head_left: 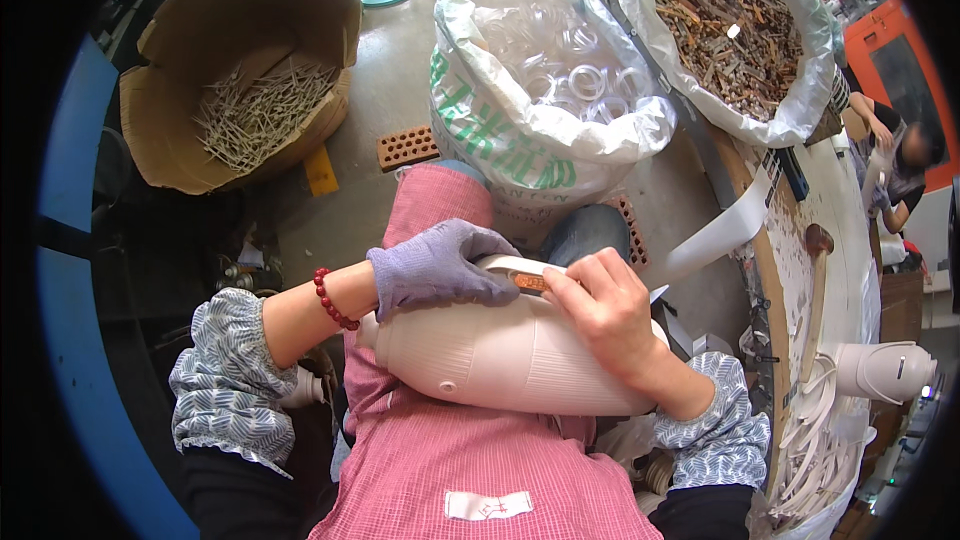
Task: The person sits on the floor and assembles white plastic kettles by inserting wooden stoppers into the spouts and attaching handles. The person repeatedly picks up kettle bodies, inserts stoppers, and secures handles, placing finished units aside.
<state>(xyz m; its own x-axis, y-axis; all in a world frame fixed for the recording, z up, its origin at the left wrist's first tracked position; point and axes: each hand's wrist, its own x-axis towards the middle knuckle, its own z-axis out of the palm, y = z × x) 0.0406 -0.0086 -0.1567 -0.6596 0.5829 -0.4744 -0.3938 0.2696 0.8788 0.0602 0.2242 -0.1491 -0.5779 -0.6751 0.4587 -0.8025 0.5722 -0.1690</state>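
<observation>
A pale beige ribbed plastic thermos shell (490,355) lies on its side across my lap, with a small round hole in its wall. My left hand (445,265), in a purple-grey glove, is closed on the shell's upper side, round the end of its curved pale handle (515,264). My bare right hand (610,315) is closed by the handle's other end, fingers pinched together. A small orange piece (530,282) shows between the two hands under the handle; what the right fingers grip is mostly hidden.
Ahead stand a cardboard box (150,130) of thin pale sticks, a white sack (470,130) of clear plastic rings and another sack (815,90) of brown scraps. On the right bench are a hammer (818,250), a pale jug (880,372) and plastic strips (810,440). A co-worker (890,155) works beyond.
</observation>
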